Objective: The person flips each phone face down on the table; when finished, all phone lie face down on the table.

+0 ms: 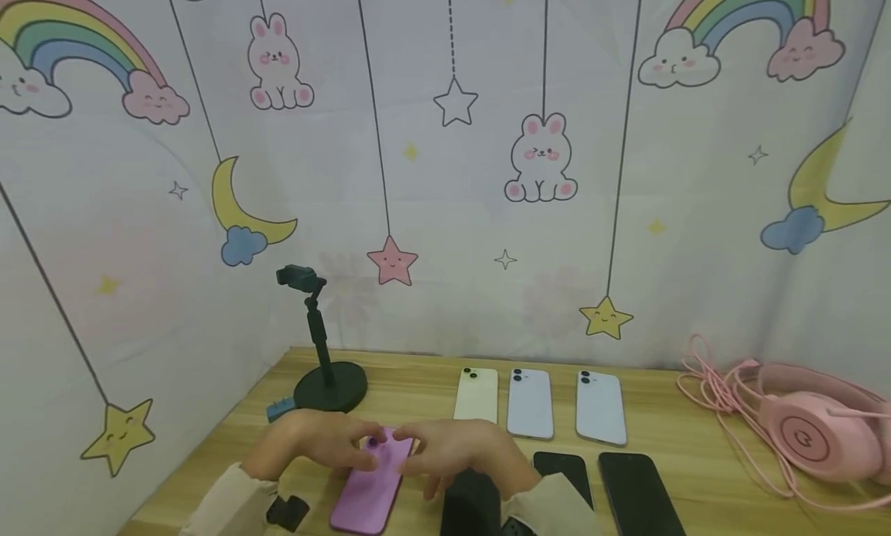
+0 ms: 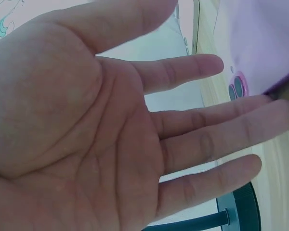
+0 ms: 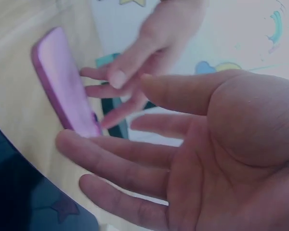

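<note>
Head view: left hand [image 1: 323, 442] and right hand [image 1: 455, 449] face each other, fingers apart and loosely bent, neither gripping anything. Pink-purple phone [image 1: 370, 491] lies on the table [image 1: 431, 373] between them, camera end near both sets of fingertips; contact cannot be told. Nearer than the right hand, partly covered by its arm: dark phone [image 1: 470, 509]. To that hand's right: two black phones [image 1: 565, 472] [image 1: 642, 493], then pink headphones [image 1: 821, 435]. Beyond it: a pale yellow phone [image 1: 477, 393] and two pale blue phones [image 1: 530, 404] [image 1: 602, 408]. Beyond the left hand: black stand [image 1: 325, 362], small blue object [image 1: 281, 408] beside its base.

Left wrist view: palm visible, fingers extended and spread. Pink-purple phone just by the middle fingertips; stand base past the little finger.

Right wrist view: fingers spread, slightly curved, palm bare. Pink-purple phone past the fingertips, left hand, blurred, alongside it.
</note>
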